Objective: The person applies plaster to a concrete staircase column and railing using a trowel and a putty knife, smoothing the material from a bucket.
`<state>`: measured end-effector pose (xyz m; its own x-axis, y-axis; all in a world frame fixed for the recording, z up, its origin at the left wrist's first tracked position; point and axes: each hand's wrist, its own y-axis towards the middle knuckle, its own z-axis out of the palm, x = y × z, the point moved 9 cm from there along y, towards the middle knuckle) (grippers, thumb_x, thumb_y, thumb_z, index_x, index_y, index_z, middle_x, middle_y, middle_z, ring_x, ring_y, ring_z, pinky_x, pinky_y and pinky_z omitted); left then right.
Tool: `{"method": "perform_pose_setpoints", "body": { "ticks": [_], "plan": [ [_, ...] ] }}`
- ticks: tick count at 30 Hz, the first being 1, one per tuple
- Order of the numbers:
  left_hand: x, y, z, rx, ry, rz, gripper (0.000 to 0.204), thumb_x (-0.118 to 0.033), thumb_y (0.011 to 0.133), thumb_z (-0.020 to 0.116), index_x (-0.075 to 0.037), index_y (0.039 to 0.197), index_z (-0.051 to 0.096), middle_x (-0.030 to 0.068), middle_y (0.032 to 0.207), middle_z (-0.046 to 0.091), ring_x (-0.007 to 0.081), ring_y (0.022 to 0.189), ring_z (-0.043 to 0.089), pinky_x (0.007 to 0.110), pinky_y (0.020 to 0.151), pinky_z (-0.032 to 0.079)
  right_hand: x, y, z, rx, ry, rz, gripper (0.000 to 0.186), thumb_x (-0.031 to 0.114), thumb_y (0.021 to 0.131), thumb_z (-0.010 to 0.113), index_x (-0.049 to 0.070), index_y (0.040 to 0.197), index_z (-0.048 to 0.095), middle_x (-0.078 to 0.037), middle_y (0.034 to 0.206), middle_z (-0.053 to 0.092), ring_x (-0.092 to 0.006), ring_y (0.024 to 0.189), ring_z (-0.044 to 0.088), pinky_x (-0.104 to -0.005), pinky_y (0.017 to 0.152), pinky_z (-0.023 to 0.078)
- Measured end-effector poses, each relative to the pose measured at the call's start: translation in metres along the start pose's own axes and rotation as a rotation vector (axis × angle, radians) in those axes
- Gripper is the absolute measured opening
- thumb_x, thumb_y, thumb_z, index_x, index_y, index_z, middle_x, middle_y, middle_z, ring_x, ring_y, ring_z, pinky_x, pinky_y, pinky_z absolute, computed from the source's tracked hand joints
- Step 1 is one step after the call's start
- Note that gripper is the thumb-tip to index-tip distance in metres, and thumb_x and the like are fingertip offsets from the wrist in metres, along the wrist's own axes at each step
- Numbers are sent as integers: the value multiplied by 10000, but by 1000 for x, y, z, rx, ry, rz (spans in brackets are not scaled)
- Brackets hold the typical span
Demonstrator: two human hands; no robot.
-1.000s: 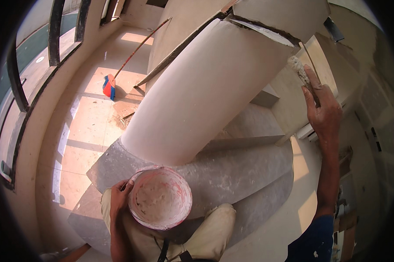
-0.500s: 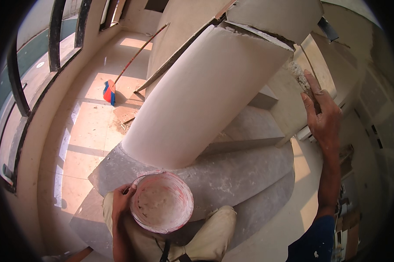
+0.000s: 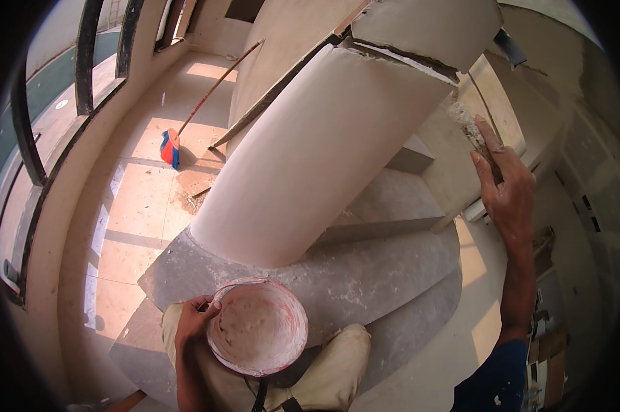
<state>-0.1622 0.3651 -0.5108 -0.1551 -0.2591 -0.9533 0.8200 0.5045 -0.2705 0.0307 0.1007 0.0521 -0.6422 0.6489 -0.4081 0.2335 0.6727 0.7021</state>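
Beside curved column [image 3: 310, 165], broom [image 3: 179, 137], grey steps [image 3: 365, 275]

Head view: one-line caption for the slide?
Left hand grips a plaster-smeared pink bucket; right hand presses a putty knife against the curved column.

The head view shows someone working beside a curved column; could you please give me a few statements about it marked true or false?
1. The left hand holds a round bucket by its rim. True.
2. The bucket is full of blue paint. False: its inside is smeared whitish, with a pinkish rim.
3. The right hand is raised, pressing a trowel against the plaster. True.
4. A broom lies on the step by the knees. False: it stands on the tiled floor far beyond the column.
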Motion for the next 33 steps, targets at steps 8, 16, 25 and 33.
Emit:
{"method": "perform_pose_setpoints", "body": {
  "ticks": [8,16,25,33],
  "plan": [
    [-4,-2,8,38,14,-1,458,-356,896,772,40,1122,724,56,885,721,118,800,621,286,773,490,-3,2,-2,9,-77,10,522,168,934,683,247,1439,581,-116,782,624,-220,655,550,-359,698,502],
    [-4,-2,3,25,95,-17,408,-325,932,738,38,1116,720,60,952,732,118,867,633,295,833,495,3,-5,-9,42,-18,37,521,174,937,681,276,1438,578,-97,767,614,-230,662,580,-386,683,503],
    [4,2,0,-15,73,24,475,-373,887,773,38,1121,728,47,829,702,111,752,593,287,725,479,-4,-1,-22,0,-103,26,508,243,947,673,328,1437,570,-63,765,612,-234,670,600,-394,684,516],
    [-9,-3,4,-2,115,10,452,-360,900,754,35,1119,728,54,859,707,119,784,604,297,755,484,0,5,-12,103,-67,52,493,277,952,667,316,1434,574,-95,778,634,-261,692,627,-407,699,511]
  ]
}}
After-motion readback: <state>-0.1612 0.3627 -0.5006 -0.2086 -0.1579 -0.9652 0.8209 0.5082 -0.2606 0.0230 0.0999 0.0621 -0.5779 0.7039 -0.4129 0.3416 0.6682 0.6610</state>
